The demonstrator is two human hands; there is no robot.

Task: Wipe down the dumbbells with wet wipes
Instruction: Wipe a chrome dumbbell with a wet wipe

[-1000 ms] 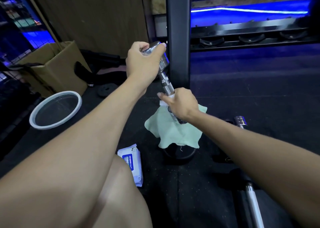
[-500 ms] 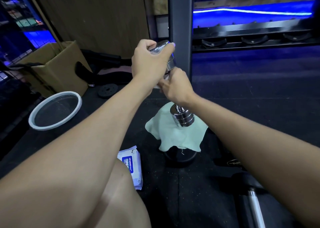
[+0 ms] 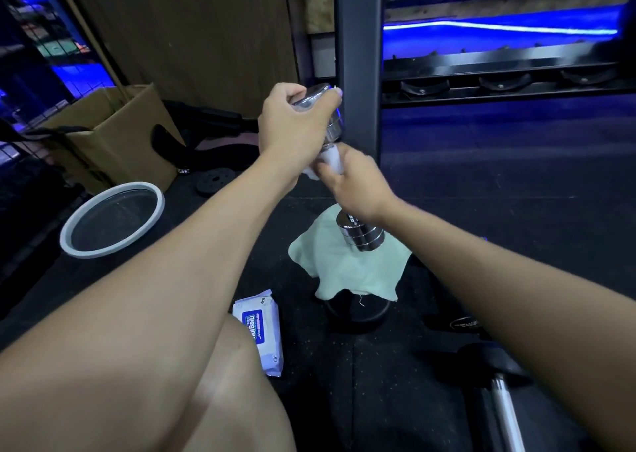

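A chrome dumbbell stands tilted, its lower head resting on a pale green cloth draped over a black weight. My left hand grips the dumbbell's upper head. My right hand is wrapped round the handle with a white wet wipe pressed against it. The handle itself is hidden by my fingers and the wipe. A blue and white pack of wet wipes lies on the floor beside my knee.
A white-rimmed round bin and a cardboard box sit at the left. A dark rack post rises just behind my hands. Another dumbbell lies on the black floor at the lower right.
My right hand slid with the wipe from the lower end of the handle up to just below the upper head. The left hand kept its grip on the top.
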